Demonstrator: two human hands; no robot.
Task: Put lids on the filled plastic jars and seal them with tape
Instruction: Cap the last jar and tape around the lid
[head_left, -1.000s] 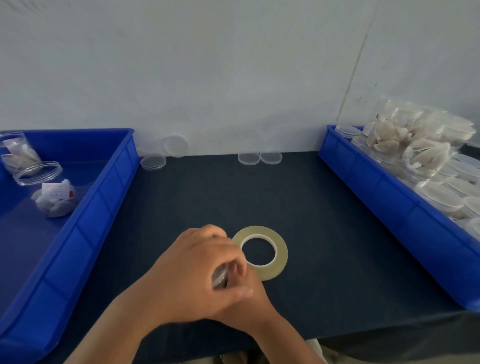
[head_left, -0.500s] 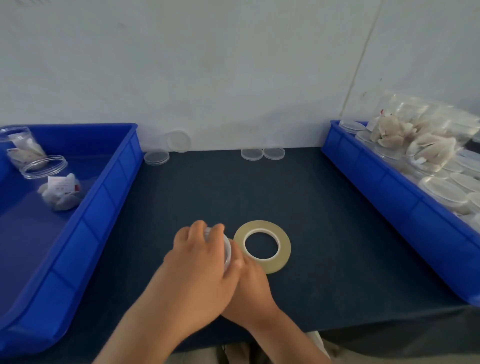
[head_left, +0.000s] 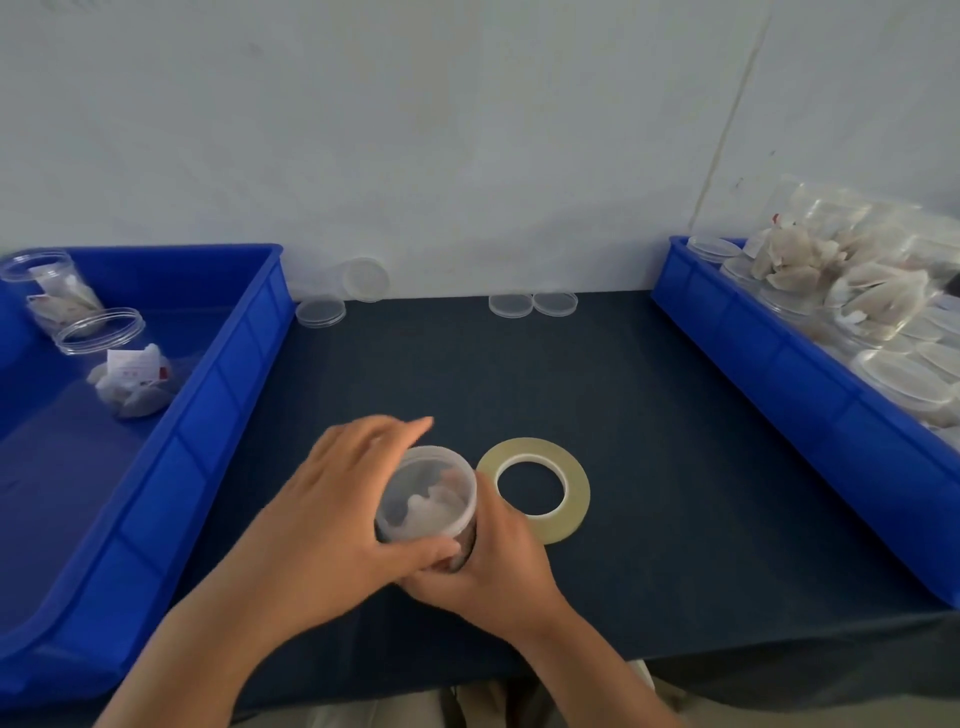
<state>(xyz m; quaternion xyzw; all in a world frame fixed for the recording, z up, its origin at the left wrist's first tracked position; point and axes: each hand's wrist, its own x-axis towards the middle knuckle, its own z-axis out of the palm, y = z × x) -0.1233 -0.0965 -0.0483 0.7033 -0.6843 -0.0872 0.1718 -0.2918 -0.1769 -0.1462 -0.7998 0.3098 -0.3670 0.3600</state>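
A clear plastic jar (head_left: 426, 493) with pale packets inside and a lid on top sits tilted between my hands near the table's front middle. My left hand (head_left: 332, 514) wraps the jar from the left, thumb under the lid's rim. My right hand (head_left: 493, 561) grips the jar's lower part from the right. A roll of clear tape (head_left: 535, 488) lies flat on the dark table just right of the jar, touching neither hand.
A blue tray (head_left: 208, 415) on the left holds two open jars (head_left: 98, 332) and loose packets. A blue tray (head_left: 769, 374) on the right is piled with filled jars. Spare lids (head_left: 511, 304) lie along the back wall.
My left hand has slid off the top of the jar, uncovering the lid. The jar has tipped up toward the camera between both hands.
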